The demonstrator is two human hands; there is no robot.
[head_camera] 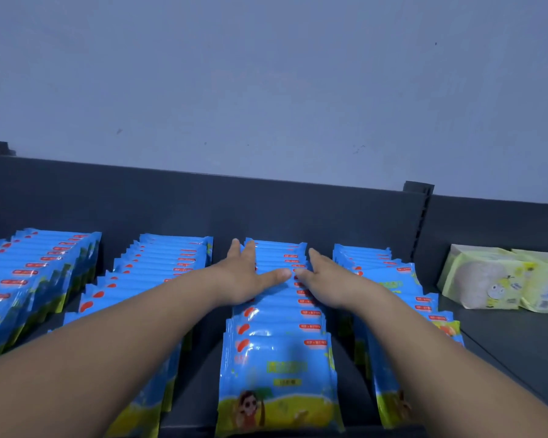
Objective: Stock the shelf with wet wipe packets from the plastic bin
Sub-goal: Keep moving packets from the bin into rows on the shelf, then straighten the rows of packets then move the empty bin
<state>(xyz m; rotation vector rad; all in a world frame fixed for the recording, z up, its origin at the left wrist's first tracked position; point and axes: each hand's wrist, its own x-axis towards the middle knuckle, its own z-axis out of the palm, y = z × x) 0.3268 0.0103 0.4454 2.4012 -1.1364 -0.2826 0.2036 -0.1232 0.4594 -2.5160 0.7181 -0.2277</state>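
With left hand [244, 276] and right hand [321, 281] flat, empty, on middle packets [276, 368]: probably light, squashy, slippery; best pinched across broad faces.

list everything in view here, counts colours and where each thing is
wet wipe packet rows: four, blue with yellow-green bottoms, side by side on the shelf
shelf: one, dark grey, under the rows
pale green packs: two, right of the rows
shelf post: one, dark grey, back right
wall: one, pale blue-grey, behind the shelf
left hand: one, flat on the third row from the left
right hand: one, flat on the same row
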